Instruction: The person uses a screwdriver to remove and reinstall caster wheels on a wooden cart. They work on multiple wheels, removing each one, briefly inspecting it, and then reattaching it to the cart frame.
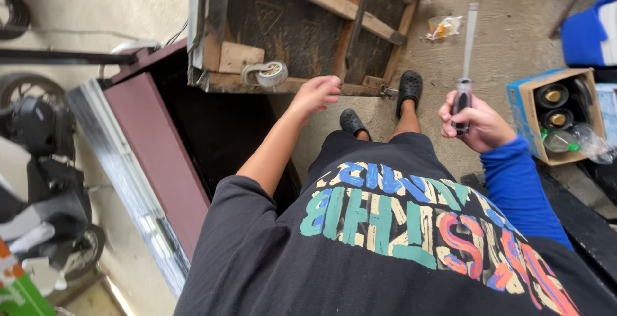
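My right hand [479,123] grips the dark handle of a flat-blade screwdriver [467,52], its long metal shaft pointing upward. A blue sleeve covers that forearm. My left hand [315,93] hangs bare and loosely curled in front of me, holding nothing, just below the lower edge of an overturned wooden cart [302,27]. A small caster wheel [265,73] is bolted to that edge, to the left of my left hand. I stand in black clogs [409,87] on concrete.
A dark red metal cabinet [154,155] lies open at the left. A cardboard box [558,115] holding cans and bottles sits at the right, with a blue object [588,33] behind it. A scooter [38,181] stands far left. A plastic wrapper [443,27] lies on the floor.
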